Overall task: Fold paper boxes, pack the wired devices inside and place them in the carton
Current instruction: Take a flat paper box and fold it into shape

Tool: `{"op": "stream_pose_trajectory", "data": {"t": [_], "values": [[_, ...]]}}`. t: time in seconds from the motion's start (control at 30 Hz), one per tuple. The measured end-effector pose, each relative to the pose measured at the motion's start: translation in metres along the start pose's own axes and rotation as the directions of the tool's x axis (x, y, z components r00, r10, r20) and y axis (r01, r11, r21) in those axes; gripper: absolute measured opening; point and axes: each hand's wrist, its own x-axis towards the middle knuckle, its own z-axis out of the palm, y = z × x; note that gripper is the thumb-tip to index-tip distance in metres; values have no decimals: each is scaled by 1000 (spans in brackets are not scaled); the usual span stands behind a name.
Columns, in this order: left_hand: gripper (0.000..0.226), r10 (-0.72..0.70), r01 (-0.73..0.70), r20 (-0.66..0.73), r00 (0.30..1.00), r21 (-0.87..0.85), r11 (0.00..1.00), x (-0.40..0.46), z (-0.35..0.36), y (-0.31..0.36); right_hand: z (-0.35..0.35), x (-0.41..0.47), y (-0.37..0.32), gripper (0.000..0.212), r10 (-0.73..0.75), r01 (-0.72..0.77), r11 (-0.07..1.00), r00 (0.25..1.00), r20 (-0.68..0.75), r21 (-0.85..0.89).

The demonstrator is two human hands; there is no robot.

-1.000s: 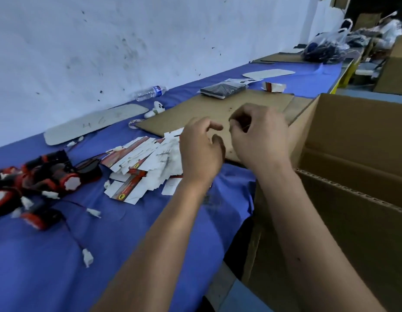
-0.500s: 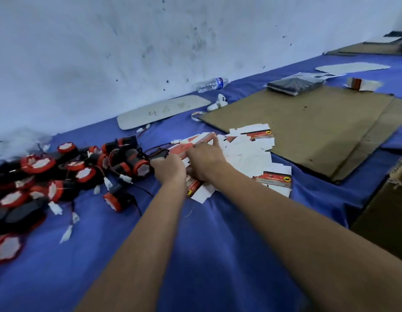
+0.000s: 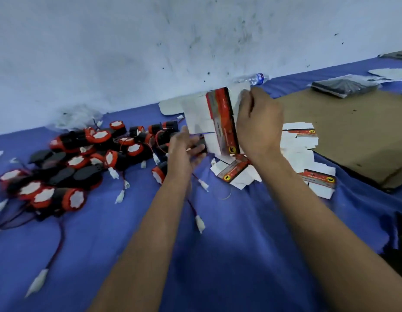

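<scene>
Flat box blank (image 3: 214,122): raised above the blank stack (image 3: 292,154), right hand (image 3: 258,122) gripping its upper edge. Left hand (image 3: 186,149) grips a black wired device (image 3: 199,143) at its lower corner. Advice: square creases fully before loading.

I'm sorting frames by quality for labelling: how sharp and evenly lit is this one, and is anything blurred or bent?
Head view: soft, even light, no glare; the left hand and right hand are motion-smeared, and so is the print on the paper box blank they hold; wide-angle bowing bends the table edge along the wall.
</scene>
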Motion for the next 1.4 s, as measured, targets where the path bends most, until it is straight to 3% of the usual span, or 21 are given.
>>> {"op": "stream_pose_trajectory", "data": {"t": [0.1, 0.23, 0.3, 0.33, 0.37, 0.43, 0.47, 0.53, 0.6, 0.7, 0.77, 0.83, 0.9, 0.93, 0.97, 1.03, 1.1, 1.2, 1.3, 1.4], "values": [[59, -8, 8, 65, 998, 5, 1000, -32, -60, 26, 23, -24, -28, 39, 83, -122, 987, 948, 308, 109], [33, -45, 48, -114, 992, 20, 999, -63, -149, 44, 58, -82, -67, 44, 82, -269, 932, 809, 582, 243], [23, 15, 0, -192, 981, 77, 997, -74, -187, 49, 72, -113, -86, 22, 8, -221, 937, 788, 616, 271], [20, 64, -34, -219, 974, 139, 990, -77, -201, 50, 76, -125, -93, 37, -42, -133, 963, 787, 616, 236], [19, 116, -61, -240, 964, 222, 973, -81, -216, 51, 80, -138, -100, 75, -146, -1, 976, 740, 656, 218], [20, 190, -88, -227, 955, 396, 914, -84, -236, 53, 88, -159, -106, 128, -386, 211, 923, 542, 746, 323], [20, 198, -90, -190, 962, 462, 882, -85, -243, 55, 88, -167, -109, 139, -467, 281, 883, 438, 768, 377], [21, 167, -90, -100, 981, 531, 842, -85, -250, 58, 91, -177, -108, 146, -511, 341, 848, 326, 795, 405], [23, 169, -113, -41, 985, 584, 804, -85, -252, 60, 92, -178, -107, 146, -498, 344, 853, 313, 809, 392], [22, 241, -180, -8, 971, 642, 745, -83, -253, 61, 91, -174, -107, 138, -499, 272, 864, 354, 791, 424], [18, 274, -199, -30, 961, 610, 767, -84, -252, 61, 90, -170, -105, 125, -464, 89, 873, 456, 759, 480], [19, 256, -191, -74, 964, 479, 857, -85, -247, 62, 88, -166, -107, 111, -347, -135, 852, 577, 739, 506], [47, 213, -192, -28, 977, 333, 923, -85, -242, 66, 88, -164, -110, 88, -157, -403, 763, 643, 750, 505], [65, 199, -209, 65, 978, 321, 924, -85, -242, 67, 88, -163, -112, 70, -61, -574, 646, 618, 784, 503], [83, 179, -234, 181, 967, 354, 906, -85, -243, 67, 89, -162, -112, 53, 8, -738, 484, 542, 840, 471], [114, 80, -268, 386, 919, 463, 845, -89, -243, 66, 87, -160, -111, 37, 46, -926, 212, 329, 943, 313], [135, 33, -289, 431, 902, 543, 788, -93, -238, 64, 84, -158, -107, 39, 39, -964, 175, 210, 977, 200], [151, 156, -392, 397, 905, 630, 670, -93, -226, 60, 82, -161, -105, 42, -8, -975, 199, 96, 995, 96], [145, 272, -478, 395, 877, 666, 573, -94, -220, 59, 81, -164, -107, 41, -55, -965, 257, 27, 998, 41], [134, 302, -510, 412, 860, 661, 550, -96, -220, 61, 79, -165, -109, 42, -78, -982, 188, 5, 997, 19]]}}
